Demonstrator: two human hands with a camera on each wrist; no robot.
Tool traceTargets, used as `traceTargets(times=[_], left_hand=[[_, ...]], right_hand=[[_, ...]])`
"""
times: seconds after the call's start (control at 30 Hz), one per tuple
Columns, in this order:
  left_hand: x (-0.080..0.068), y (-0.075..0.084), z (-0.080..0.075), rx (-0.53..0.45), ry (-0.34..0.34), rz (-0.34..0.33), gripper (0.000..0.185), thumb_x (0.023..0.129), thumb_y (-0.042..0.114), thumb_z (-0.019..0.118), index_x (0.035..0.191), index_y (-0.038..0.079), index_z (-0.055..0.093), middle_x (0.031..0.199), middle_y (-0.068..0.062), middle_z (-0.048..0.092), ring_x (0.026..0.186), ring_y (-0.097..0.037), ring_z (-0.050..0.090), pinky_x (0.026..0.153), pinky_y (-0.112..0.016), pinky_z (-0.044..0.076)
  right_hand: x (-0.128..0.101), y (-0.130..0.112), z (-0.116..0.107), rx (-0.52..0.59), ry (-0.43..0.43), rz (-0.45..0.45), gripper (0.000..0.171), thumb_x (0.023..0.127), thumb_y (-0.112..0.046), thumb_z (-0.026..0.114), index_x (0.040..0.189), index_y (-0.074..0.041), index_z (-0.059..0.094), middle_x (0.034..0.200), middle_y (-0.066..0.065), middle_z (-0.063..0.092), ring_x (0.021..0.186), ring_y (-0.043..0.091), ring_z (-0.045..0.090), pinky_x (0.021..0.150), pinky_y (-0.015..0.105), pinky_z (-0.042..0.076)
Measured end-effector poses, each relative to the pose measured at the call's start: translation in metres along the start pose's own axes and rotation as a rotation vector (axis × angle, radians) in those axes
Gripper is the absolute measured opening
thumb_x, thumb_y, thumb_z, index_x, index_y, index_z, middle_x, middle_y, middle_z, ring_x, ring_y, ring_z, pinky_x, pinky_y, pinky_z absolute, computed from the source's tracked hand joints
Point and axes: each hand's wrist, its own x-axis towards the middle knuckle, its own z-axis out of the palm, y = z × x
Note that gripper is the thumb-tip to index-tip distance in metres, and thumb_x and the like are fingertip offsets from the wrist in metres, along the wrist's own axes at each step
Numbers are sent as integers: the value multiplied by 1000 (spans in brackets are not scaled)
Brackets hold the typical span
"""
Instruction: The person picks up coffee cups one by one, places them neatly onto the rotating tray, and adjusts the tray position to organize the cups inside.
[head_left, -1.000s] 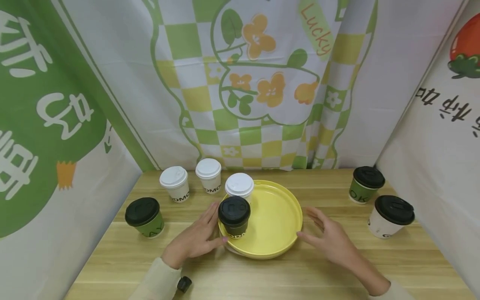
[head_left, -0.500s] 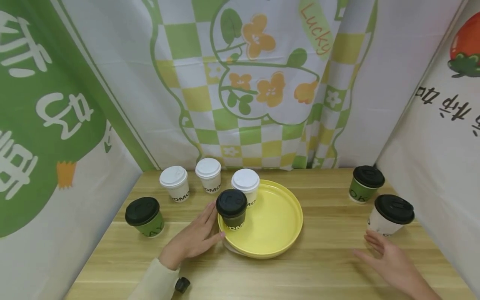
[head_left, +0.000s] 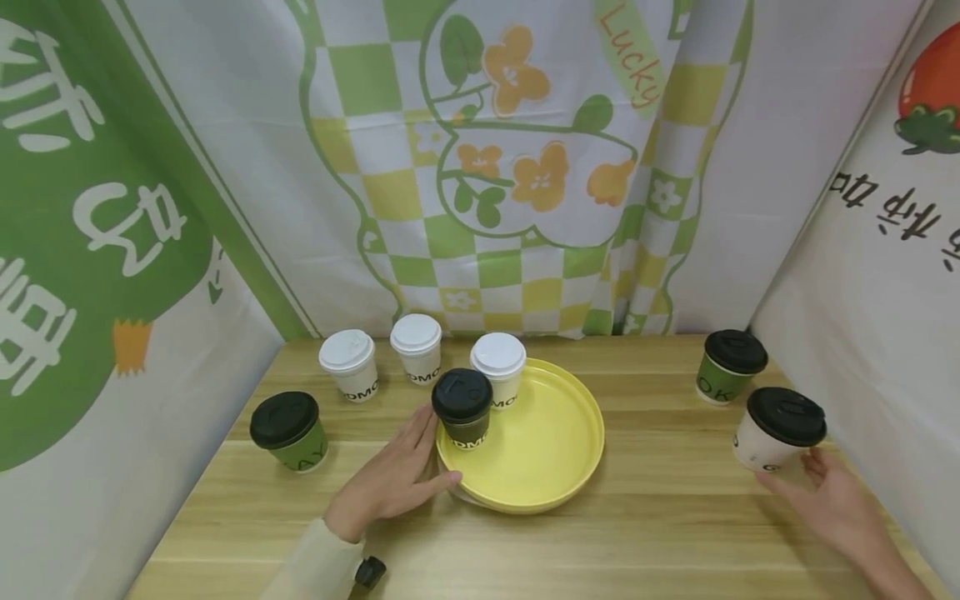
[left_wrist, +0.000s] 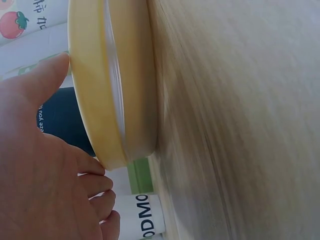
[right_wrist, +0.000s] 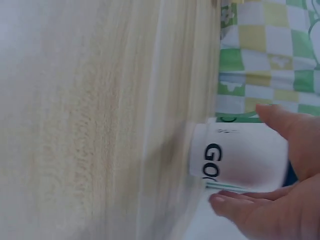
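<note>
Your right hand (head_left: 832, 500), which has moved from the plate, now cups open around the white cup (head_left: 776, 433) with a black lid at the right of the frame.

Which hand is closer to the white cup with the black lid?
Right. The right hand reaches the white cup, fingers open around its base; the left hand rests by the yellow tray, far across the table.

You see a light wooden surface (head_left: 637, 533) with long grain lines. Cloth hangs on three sides of it. The back cloth (head_left: 525, 167) has green and yellow squares and orange flowers. The left cloth (head_left: 90, 250) is green with white writing. The right cloth (head_left: 885, 250) is white with a red tomato.
</note>
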Motion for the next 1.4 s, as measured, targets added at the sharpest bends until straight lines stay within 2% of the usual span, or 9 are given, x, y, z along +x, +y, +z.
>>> traceTargets(times=[0.23, 0.37, 0.5, 0.67, 0.8, 0.93, 1.07, 1.2, 1.4], left_hand=[[2, -2, 1, -2, -17, -16, 103, 103, 67, 51, 168, -1, 7, 178, -19, 0, 166, -38, 8, 133, -57, 23], [3, -3, 1, -3, -13, -7, 103, 103, 66, 52, 168, 0, 8, 178, -19, 0, 166, -39, 9, 133, -57, 24], [4, -3, 1, 4, -9, -1, 102, 103, 65, 52, 168, -1, 7, 178, -18, 0, 166, -39, 9, 133, -57, 23], [4, -3, 1, 8, -14, -4, 102, 103, 65, 52, 168, -1, 7, 178, -18, -1, 166, -38, 9, 134, -56, 22], [3, -3, 0, 12, -25, -10, 102, 103, 66, 51, 168, -1, 9, 178, -17, -1, 166, -37, 8, 134, -55, 21], [3, -2, -1, 12, -23, -10, 101, 103, 64, 53, 168, -1, 10, 178, -17, 0, 166, -38, 8, 134, -55, 22], [2, -2, -1, 9, -15, -6, 100, 104, 61, 55, 168, -1, 9, 178, -18, 1, 166, -39, 9, 133, -55, 23], [2, -2, -1, 13, -12, -1, 101, 103, 63, 54, 168, -1, 10, 178, -18, 1, 166, -39, 9, 134, -55, 23], [3, -3, 0, 27, -15, 6, 102, 103, 66, 51, 168, -1, 9, 178, -17, 0, 166, -39, 8, 134, -54, 22]], right_hand=[[13, 1, 6, 114, 144, -47, 105, 101, -55, 67, 165, 9, 13, 163, 46, 22, 145, 67, 31, 112, 77, 36], [20, 5, 11, 134, 205, -47, 90, 99, -51, 71, 158, 6, 33, 154, 38, 46, 111, 12, 68, 91, 31, 60], [24, 7, 14, 141, 248, -31, 85, 97, -53, 73, 150, 5, 42, 143, 36, 56, 84, -24, 41, 67, 7, 44], [26, 3, 16, 111, 284, -5, 87, 95, -58, 73, 149, 5, 46, 142, 36, 58, 91, -10, 50, 66, 8, 43], [25, -5, 19, 91, 291, -12, 88, 94, -59, 74, 148, 4, 47, 143, 35, 59, 105, 23, 65, 68, 11, 43], [23, -19, 22, 92, 239, -39, 88, 94, -59, 74, 149, 5, 46, 148, 37, 55, 126, 48, 62, 80, 24, 53], [22, -36, 28, 127, 224, -121, 83, 94, -53, 77, 148, 2, 49, 147, 33, 57, 111, 8, 69, 81, 12, 52], [20, -56, 35, 165, 222, -207, 76, 93, -49, 80, 145, 0, 52, 143, 28, 62, 96, -26, 46, 78, -2, 45], [15, -94, 44, 161, 216, -295, 71, 91, -45, 83, 142, -2, 57, 135, 26, 69, 115, 13, 69, 82, 0, 46]])
